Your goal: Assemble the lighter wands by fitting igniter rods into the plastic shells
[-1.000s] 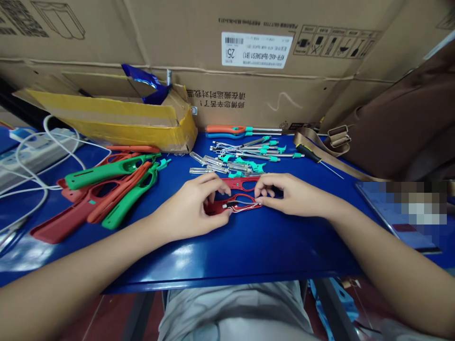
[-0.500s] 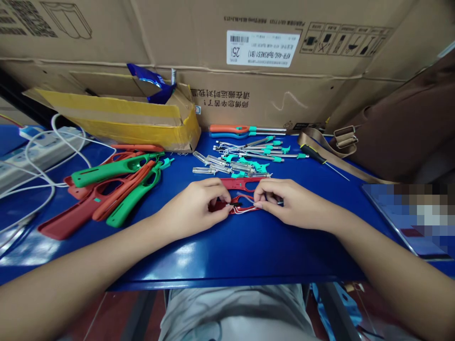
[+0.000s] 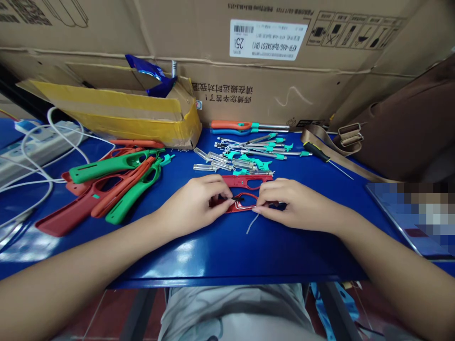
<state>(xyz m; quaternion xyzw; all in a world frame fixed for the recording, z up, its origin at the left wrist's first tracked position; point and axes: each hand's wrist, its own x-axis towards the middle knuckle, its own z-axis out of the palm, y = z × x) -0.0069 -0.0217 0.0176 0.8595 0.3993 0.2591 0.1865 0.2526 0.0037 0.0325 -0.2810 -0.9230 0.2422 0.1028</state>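
Between my hands lies a red lighter shell half (image 3: 232, 209), with thin white wires (image 3: 243, 207) running across it. My left hand (image 3: 201, 202) is closed in a pinch at its left end, fingertips on a small black part (image 3: 237, 199) in the shell. My right hand (image 3: 293, 203) pinches the white wires at the shell's other end; its fingers hide part of them. A thin translucent tube (image 3: 252, 224) sticks out from under those fingertips toward me. Just behind, touching neither hand's fingertips, lies another red shell half (image 3: 234, 181).
Clear fuel tanks (image 3: 204, 167), lighter rods with teal parts (image 3: 272, 147) and an orange-blue lighter (image 3: 231, 126) lie behind. Green and red shells (image 3: 103, 169), a power strip (image 3: 42, 149) and a yellow-taped box (image 3: 142, 123) are left. A screwdriver (image 3: 317, 151) and tablet-like device (image 3: 394, 222) are right.
The translucent tube, earlier lying across the shell near my right fingertips, now hangs out toward me. The white wires show more plainly over the shell. My view has shifted slightly.
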